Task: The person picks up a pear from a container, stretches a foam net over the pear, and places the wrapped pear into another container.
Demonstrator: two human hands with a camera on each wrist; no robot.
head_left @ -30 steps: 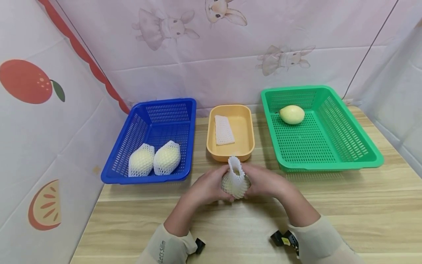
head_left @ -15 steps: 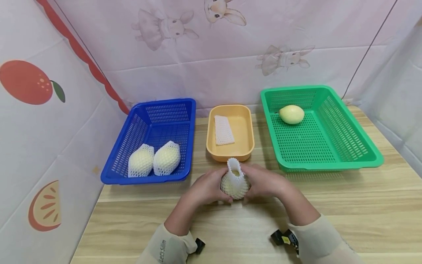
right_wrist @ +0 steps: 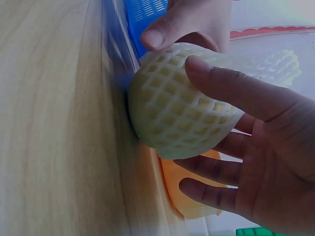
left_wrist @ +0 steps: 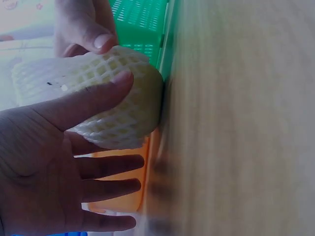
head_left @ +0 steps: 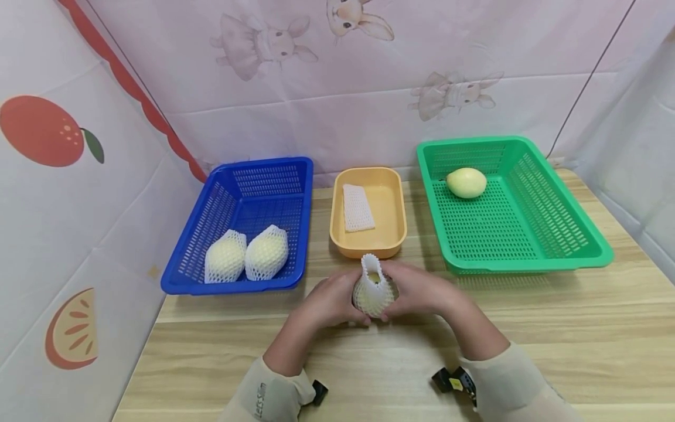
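Note:
A pear (head_left: 371, 299) stands on the table in a white foam net sleeve (left_wrist: 110, 105), whose narrow top sticks up past the fruit. My left hand (head_left: 333, 299) grips its left side, thumb across the net; in the left wrist view its lower fingers spread apart behind. From the other side my right hand (head_left: 419, 290) holds the same pear, with its thumb (right_wrist: 211, 76) on the net and its fingers behind. The rounded base of the pear shows bare below the sleeve's edge in the left wrist view.
A blue basket (head_left: 303, 234) at left holds two netted pears (head_left: 267, 253). Behind my hands, a yellow tray (head_left: 390, 220) holds a flat foam net (head_left: 358, 208). One bare pear (head_left: 467, 183) lies in the green basket (head_left: 527, 266) at right. Fabric walls stand behind and beside the table.
Both hands keep hold of the netted pear. The sleeve's top has shifted slightly left and down, and the right hand has moved slightly left around the fruit.

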